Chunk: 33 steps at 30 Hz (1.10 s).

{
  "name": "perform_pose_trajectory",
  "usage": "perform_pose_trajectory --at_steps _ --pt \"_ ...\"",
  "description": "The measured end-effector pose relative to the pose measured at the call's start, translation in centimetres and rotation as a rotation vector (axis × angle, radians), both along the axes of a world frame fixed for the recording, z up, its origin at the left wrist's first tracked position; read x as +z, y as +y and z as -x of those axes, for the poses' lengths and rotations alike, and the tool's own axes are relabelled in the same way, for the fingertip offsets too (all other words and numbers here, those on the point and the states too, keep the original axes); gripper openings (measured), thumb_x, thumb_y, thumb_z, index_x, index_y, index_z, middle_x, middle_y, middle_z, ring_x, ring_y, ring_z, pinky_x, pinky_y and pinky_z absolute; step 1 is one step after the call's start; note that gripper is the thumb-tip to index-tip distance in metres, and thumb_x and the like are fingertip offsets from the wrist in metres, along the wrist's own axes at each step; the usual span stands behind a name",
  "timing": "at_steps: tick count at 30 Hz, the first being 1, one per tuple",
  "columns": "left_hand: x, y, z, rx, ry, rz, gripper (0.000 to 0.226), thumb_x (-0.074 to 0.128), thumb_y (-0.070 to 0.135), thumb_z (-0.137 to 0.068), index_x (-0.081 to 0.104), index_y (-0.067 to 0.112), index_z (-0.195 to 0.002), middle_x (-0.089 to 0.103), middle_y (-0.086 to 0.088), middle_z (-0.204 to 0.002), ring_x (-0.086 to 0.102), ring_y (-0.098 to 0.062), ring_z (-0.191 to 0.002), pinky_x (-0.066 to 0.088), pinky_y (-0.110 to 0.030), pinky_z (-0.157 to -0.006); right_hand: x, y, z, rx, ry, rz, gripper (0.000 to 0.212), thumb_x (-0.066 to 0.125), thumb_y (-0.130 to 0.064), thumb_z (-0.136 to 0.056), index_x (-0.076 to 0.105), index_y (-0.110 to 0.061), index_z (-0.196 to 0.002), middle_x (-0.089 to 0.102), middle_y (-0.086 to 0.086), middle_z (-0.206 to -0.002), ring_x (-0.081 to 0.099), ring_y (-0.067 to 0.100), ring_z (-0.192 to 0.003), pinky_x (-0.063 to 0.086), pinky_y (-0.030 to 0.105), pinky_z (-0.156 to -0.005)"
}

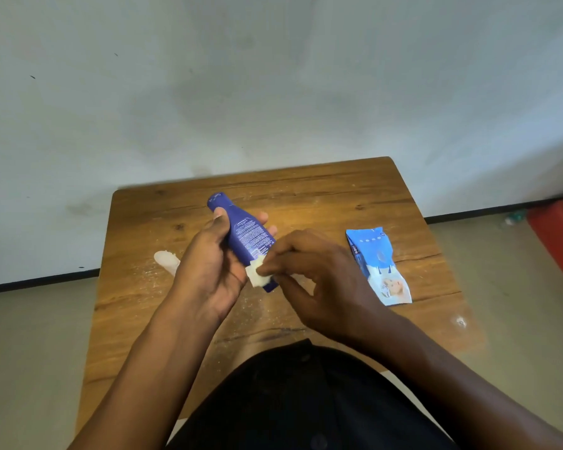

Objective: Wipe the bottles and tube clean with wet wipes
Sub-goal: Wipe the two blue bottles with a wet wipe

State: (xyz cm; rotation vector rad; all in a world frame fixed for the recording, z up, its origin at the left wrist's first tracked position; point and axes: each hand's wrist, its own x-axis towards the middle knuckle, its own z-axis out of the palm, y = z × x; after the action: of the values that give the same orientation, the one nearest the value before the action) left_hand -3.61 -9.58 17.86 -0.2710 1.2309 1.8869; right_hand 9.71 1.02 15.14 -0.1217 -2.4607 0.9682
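left hand point(208, 271) grips the blue bottle point(241, 235) tilted above the table point(338, 196), so i can rub its lower end with the wipe point(257, 276) pinched in right hand point(319, 280).

The middle of the bench point(322, 196) is taken up by both hands and a blue bottle point(244, 235); its far strip is left bare, and the right side is blocked by a wipes packet point(379, 267).

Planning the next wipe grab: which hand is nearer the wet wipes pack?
Right. The right hand works a wipe on the blue bottle, just left of the wet wipes pack; the left hand holds the bottle farther left.
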Motion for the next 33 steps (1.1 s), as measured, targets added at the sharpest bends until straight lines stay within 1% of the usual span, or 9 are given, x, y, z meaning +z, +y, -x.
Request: perform_pose_trajectory --at_steps 3,6,9,15,17,20,24,28,33 --pt "0.0 0.4 -1.0 -0.07 -0.018 -0.029 0.045 0.045 0.031 -0.109 0.048 0.003 -0.145 0.073 -0.021 -0.116 0.074 -0.031 -0.097 0.057 -0.055 -0.098 0.5 0.6 1.2 -0.136 -0.012 0.034 0.018 0.074 -0.006 -0.09 0.081 -0.012 -0.105 0.073 0.002 -0.104 0.066 0.015 -0.095 0.055 0.031 -0.078" --pt "0.3 0.6 -1.8 -0.129 -0.033 -0.051 0.04 0.045 0.028 -0.11 0.054 0.003 -0.139 0.075 -0.021 -0.111 0.078 -0.03 -0.092 0.061 -0.049 -0.093 1.2 1.2 2.4 -0.245 0.017 0.035 0.019 0.073 -0.009 -0.09 0.081 -0.011 -0.107 0.074 0.003 -0.104 0.067 0.017 -0.094 0.057 0.037 -0.077" --pt "0.2 0.5 -1.1 -0.07 -0.018 -0.073 0.043 0.044 0.031 -0.11 0.051 0.003 -0.143 0.074 -0.024 -0.117 0.076 -0.032 -0.105 0.059 -0.053 -0.096 1.4 1.2 2.0 -0.164 0.013 0.0 0.018 0.075 -0.007 -0.089 0.081 -0.012 -0.106 0.072 0.002 -0.105 0.066 0.017 -0.096 0.057 0.038 -0.078" --pt "-0.3 -0.1 0.0 0.003 0.101 -0.031 0.045 0.039 0.033 -0.112 0.045 0.004 -0.146 0.073 -0.025 -0.121 0.074 -0.041 -0.109 0.062 -0.057 -0.087 -0.6 1.1 -1.3 -0.035 0.019 0.013 0.017 0.075 -0.005 -0.088 0.081 -0.012 -0.103 0.071 0.001 -0.105 0.067 0.015 -0.099 0.055 0.032 -0.078" --pt "-0.1 0.0 -0.5 -0.055 0.139 -0.026 0.041 0.04 0.032 -0.111 0.048 0.005 -0.141 0.074 -0.023 -0.12 0.073 -0.041 -0.11 0.061 -0.057 -0.09 -0.9 1.8 -1.5 -0.116 0.02 0.074 0.018 0.073 -0.009 -0.089 0.081 -0.013 -0.105 0.071 0.0 -0.103 0.067 0.013 -0.093 0.056 0.034 -0.075" --pt "0.4 0.3 -1.9 -0.218 0.217 -0.004 0.033 0.043 0.03 -0.11 0.058 0.011 -0.132 0.076 -0.016 -0.114 0.075 -0.027 -0.1 0.06 -0.049 -0.094 0.1 2.5 -0.5 -0.232 0.041 0.059 0.02 0.073 -0.012 -0.092 0.08 -0.013 -0.11 0.073 0.0 -0.106 0.067 0.012 -0.092 0.056 0.034 -0.078" --pt "0.2 1.0 -3.5 -0.422 0.413 0.028 0.036 0.043 0.033 -0.11 0.059 0.016 -0.137 0.075 -0.009 -0.111 0.074 -0.021 -0.096 0.06 -0.045 -0.086 3.0 3.3 1.7 -0.302 0.133 0.099 0.022 0.07 -0.011 -0.095 0.079 -0.015 -0.114 0.074 0.002 -0.108 0.069 0.01 -0.097 0.056 0.024 -0.082" --pt "0.6 1.1 -2.7 -0.35 0.453 0.019 0.034 0.043 0.032 -0.109 0.061 0.018 -0.135 0.077 -0.004 -0.105 0.076 -0.019 -0.092 0.062 -0.039 -0.079 3.4 3.1 2.4 -0.306 0.173 0.028 0.022 0.074 -0.007 -0.092 0.079 -0.013 -0.113 0.074 0.004 -0.106 0.067 0.008 -0.096 0.052 0.018 -0.081" --pt "0.5 0.6 -1.8 -0.217 0.39 0.051 0.034 0.044 0.03 -0.11 0.061 0.01 -0.132 0.078 -0.012 -0.113 0.076 -0.028 -0.099 0.064 -0.045 -0.083 0.7 2.0 0.2 -0.294 0.146 -0.008 0.02 0.077 -0.014 -0.09 0.079 -0.012 -0.11 0.073 0.003 -0.111 0.066 0.009 -0.103 0.054 0.023 -0.083"
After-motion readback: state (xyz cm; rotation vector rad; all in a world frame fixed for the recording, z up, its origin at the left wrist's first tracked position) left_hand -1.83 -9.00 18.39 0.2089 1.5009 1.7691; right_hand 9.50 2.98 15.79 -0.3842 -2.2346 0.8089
